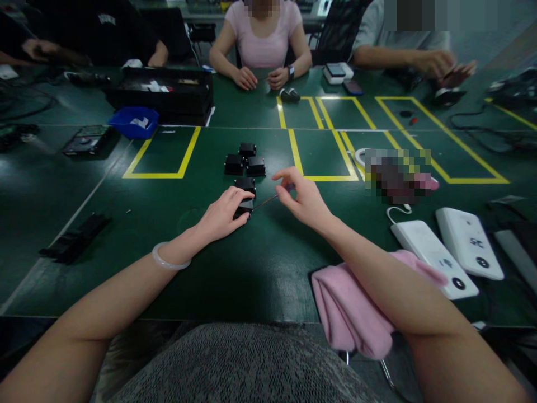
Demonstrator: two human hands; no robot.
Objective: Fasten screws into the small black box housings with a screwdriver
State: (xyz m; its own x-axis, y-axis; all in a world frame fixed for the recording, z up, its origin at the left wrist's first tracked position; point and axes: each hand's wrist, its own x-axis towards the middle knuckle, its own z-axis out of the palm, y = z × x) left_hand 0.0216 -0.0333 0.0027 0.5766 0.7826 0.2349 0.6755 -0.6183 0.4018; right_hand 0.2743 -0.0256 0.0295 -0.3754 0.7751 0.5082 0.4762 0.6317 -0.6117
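Observation:
My left hand [222, 215] presses its thumb and fingers around a small black box-shaped part [244, 208] on the green table. Right behind it, near the same fingertips, lies another black part [245, 184]. In my right hand [305, 198] is a thin screwdriver [267, 201], pinched by the handle. Its slender shaft slants down to the left, and the tip is at the right edge of the held part. Whether the tip sits on a screw is too small to tell. Farther back stand several similar black parts [247, 149] in a group.
A black strip-like piece [78, 238] lies at left. Behind it are a blue tray [134, 124] and a black bin [168, 103]. White power banks [467, 240] and a pink cloth [350, 308] lie at right. Co-workers sit across the table [218, 285].

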